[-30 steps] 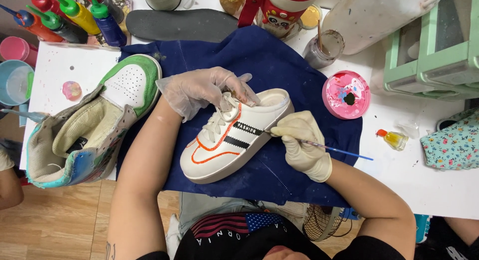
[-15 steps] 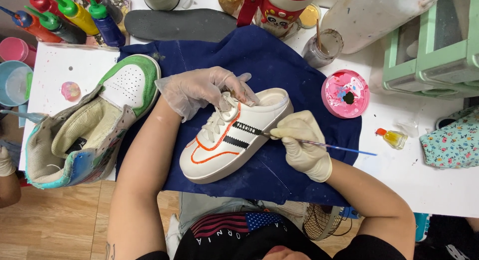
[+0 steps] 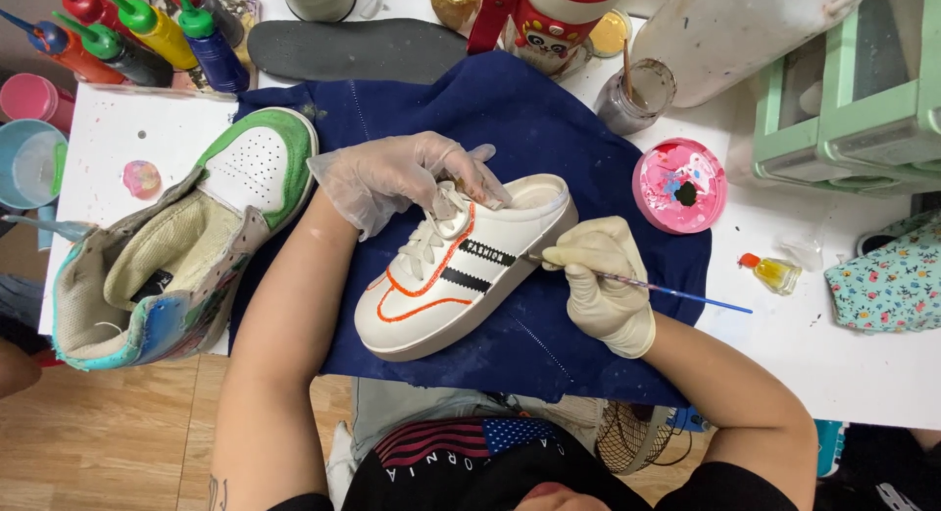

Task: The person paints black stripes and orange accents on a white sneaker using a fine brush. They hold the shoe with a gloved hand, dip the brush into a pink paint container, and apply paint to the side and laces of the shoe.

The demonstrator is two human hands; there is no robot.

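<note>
A small craft workshop for painting shoes by hand, or a hobby corner used that way. Shown by a white worktable [image 3: 863, 374] spotted with paint, a dark blue cloth [image 3: 549, 109] spread as a work mat, squeeze bottles of paint [image 3: 147, 31] in several colours at the back, a pink lid used as palette [image 3: 679, 186], a jar of cloudy rinse water [image 3: 634, 97], a loose black insole [image 3: 358, 48], a painted high-top sneaker [image 3: 167, 266], mint green plastic drawers [image 3: 853, 109]. Wooden floor [image 3: 108, 442] below.
</note>
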